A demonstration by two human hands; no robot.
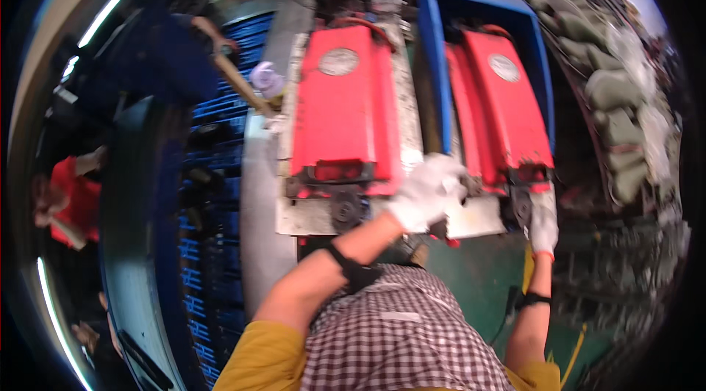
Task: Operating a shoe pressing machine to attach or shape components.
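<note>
Two red wheeled metal units that look like floor jacks lie side by side before me. The right floor jack [507, 112] rests inside an upright-sided blue frame [434, 67], its near end sticking out towards me. My right hand [544, 223], in a white glove, is closed at that near end, against the right corner beside a dark caster [521, 206]. My left hand [429, 192], also white-gloved, is between the two jacks, near the right one's left corner. Its fingers are bent and blurred. The left floor jack [342, 108] lies on a pale worn board [312, 223], with nobody touching it.
A metal ledge [259, 244] and blue roller racks [209, 273] run along the left. A co-worker's hand [215, 37] is near a brown bar [243, 86] and a roll of tape [266, 79]. Greenish castings [614, 97] are piled at right. The floor [471, 273] is green.
</note>
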